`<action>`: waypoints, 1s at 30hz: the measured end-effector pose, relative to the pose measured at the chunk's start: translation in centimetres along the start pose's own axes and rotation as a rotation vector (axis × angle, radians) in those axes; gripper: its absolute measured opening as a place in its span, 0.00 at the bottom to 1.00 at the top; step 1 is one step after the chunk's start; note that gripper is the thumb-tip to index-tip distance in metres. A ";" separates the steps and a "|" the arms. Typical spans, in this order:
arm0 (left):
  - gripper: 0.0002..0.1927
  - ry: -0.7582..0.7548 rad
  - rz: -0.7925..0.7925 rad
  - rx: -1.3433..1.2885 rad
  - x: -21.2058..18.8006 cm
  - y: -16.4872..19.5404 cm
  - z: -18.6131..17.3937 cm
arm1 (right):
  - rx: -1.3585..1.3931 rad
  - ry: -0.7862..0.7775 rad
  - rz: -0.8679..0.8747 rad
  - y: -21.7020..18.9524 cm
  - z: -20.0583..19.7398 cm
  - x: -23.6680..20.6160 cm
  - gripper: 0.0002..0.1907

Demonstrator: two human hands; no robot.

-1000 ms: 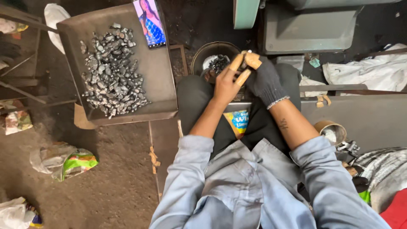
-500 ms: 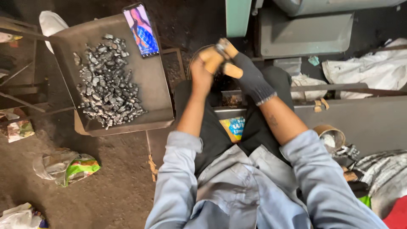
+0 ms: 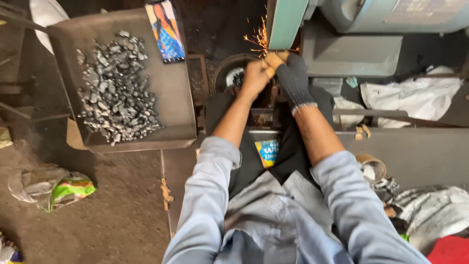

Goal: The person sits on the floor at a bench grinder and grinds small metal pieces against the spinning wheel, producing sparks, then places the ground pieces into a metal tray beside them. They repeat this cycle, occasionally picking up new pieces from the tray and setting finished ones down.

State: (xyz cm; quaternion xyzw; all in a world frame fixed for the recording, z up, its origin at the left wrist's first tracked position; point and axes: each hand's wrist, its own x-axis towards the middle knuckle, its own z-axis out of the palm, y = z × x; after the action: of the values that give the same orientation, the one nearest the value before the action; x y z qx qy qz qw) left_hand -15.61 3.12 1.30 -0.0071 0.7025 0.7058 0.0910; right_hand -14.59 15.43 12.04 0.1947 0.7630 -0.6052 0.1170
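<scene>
My bare left hand [image 3: 254, 77] and my right hand [image 3: 291, 73], in a dark knit glove, are pressed together at the lower edge of a green guarded grinding wheel [image 3: 283, 22]. Between the fingertips they pinch a small piece [image 3: 270, 61], mostly hidden by tan finger guards. Orange sparks [image 3: 256, 36] fly up and left from the contact point. A round dark bowl [image 3: 233, 73] with a few pieces sits just below my hands. To the left, a grey metal tray [image 3: 168, 95] holds a heap of several small shiny metal pieces [image 3: 115, 88].
A phone [image 3: 165, 30] with a lit screen rests on the tray's far right corner. The grey machine body [image 3: 351, 49] is at right with white sacks [image 3: 415, 95] beside it. Crumpled bags [image 3: 53, 186] lie on the dirt floor at left. A small can [image 3: 371, 166] stands near my right elbow.
Both hands moved away from me, from over the bowl up to the wheel, still pinching the small piece. Sparks now fly where there were none.
</scene>
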 end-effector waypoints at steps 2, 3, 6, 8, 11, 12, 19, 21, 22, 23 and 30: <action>0.10 0.004 0.012 0.214 -0.3 0.0 -0.1 | -0.123 0.035 -0.196 0.6 0.2 -0.4 0.22; 0.10 0.005 0.044 0.325 -0.4 -0.2 -0.1 | -0.179 0.058 -0.318 0.8 0.2 -0.4 0.22; 0.14 0.055 0.250 0.257 -1.4 0.6 -0.2 | -0.125 0.093 -0.395 1.8 0.1 -1.2 0.23; 0.13 0.105 0.332 0.392 -2.3 1.4 0.0 | -0.126 0.120 -0.442 2.3 0.1 -1.8 0.24; 0.17 0.168 0.247 0.179 -3.7 2.4 0.4 | -0.125 0.195 -0.490 2.8 0.4 -2.4 0.21; 0.20 0.177 0.161 0.038 -4.3 2.5 0.6 | -0.126 0.219 -0.479 2.9 0.5 -2.5 0.20; 0.21 0.115 -0.171 -0.427 -4.1 1.2 -0.7 | 0.803 -0.307 0.099 3.3 -0.1 -2.2 0.17; 0.23 0.163 -0.103 -0.337 -2.1 1.2 -1.0 | 0.984 -0.362 0.169 3.2 0.3 -1.3 0.18; 0.22 0.198 -0.066 -0.339 -1.2 1.3 -1.0 | 1.043 -0.429 0.145 3.1 0.7 -0.9 0.20; 0.22 0.229 -0.027 -0.342 -0.1 1.5 -1.1 | 1.102 -0.494 0.118 3.0 1.3 -0.4 0.21; 0.20 0.262 0.001 -0.596 1.0 2.1 -0.9 | 0.985 -0.658 -0.087 2.9 2.7 -0.1 0.31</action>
State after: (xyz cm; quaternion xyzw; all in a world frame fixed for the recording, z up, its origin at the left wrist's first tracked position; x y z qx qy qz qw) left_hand -17.01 2.34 3.22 -0.1239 0.4708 0.8735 -0.0063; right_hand -13.36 13.36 8.95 -0.0032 0.3234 -0.9207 0.2184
